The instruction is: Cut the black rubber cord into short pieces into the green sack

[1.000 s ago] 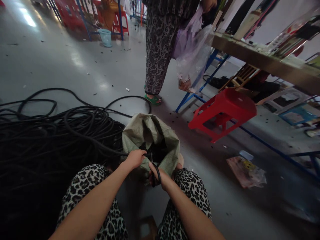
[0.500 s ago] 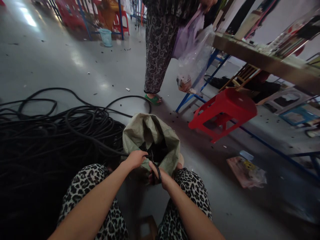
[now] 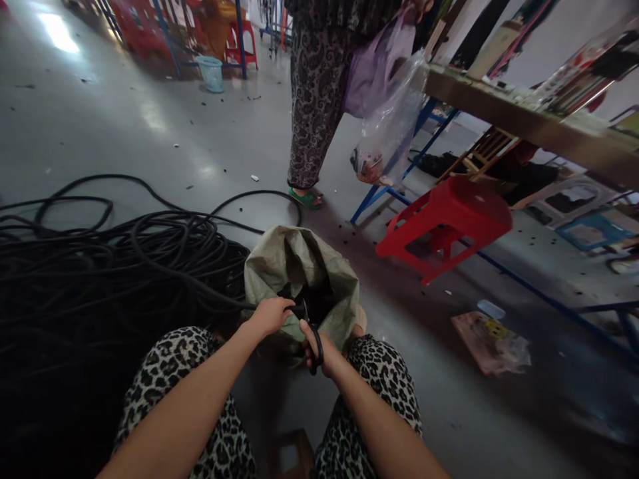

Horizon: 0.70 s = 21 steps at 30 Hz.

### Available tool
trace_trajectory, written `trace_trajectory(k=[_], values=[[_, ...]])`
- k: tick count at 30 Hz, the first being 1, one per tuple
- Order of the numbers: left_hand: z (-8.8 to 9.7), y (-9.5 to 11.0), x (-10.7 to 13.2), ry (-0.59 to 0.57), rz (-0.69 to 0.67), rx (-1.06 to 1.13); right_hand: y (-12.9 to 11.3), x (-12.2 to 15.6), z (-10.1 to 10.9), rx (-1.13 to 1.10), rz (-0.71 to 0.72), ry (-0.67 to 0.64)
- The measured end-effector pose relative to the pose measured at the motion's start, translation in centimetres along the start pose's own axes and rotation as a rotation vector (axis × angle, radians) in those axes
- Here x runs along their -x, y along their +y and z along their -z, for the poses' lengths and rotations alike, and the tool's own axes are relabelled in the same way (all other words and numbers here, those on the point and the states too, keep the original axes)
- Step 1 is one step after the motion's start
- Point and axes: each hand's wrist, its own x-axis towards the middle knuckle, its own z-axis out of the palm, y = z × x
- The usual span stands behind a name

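I sit with an open greenish woven sack (image 3: 299, 266) on the floor between my knees; dark pieces lie inside it. My left hand (image 3: 269, 315) is closed around a black cable (image 3: 210, 289) that runs in from the big heap on my left. My right hand (image 3: 315, 346) is closed on black scissors (image 3: 312, 336), a finger through a handle loop, held at the sack's near rim. The blades meet the cable just beyond my left hand.
A large tangle of black cable (image 3: 100, 266) covers the floor at left. A standing person (image 3: 319, 93) in patterned trousers holds plastic bags (image 3: 384, 106) ahead. A tipped red stool (image 3: 444, 223) lies under a workbench (image 3: 524, 120) at right. A packet (image 3: 492, 342) lies on the floor.
My right hand with the scissors has dropped slightly toward me. The standing person's bags have swung a little higher and to the right.
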Motion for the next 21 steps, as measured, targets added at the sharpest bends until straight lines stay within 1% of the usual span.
trace_trajectory(k=[3,5,10,14,18,21], values=[[0.49,-0.31,0.19,0.01,0.013,-0.039,-0.09,-0.18,0.4,-0.024,-0.038,0.036],[0.65,-0.42,0.28,0.002,0.016,-0.05,-0.06,-0.27,0.58,-0.034,-0.039,0.048],[0.4,-0.39,0.17,-0.024,0.03,-0.042,0.09,-0.26,0.6,0.016,-0.027,0.087],[0.21,-0.41,0.05,-0.039,0.043,-0.046,0.1,-0.12,0.64,0.063,0.006,0.09],[0.3,-0.28,0.15,-0.056,0.055,-0.054,-0.07,0.33,0.76,0.142,0.001,0.089],[0.45,-0.04,0.21,-0.075,0.066,-0.075,-0.11,0.69,0.82,0.147,0.006,0.086]])
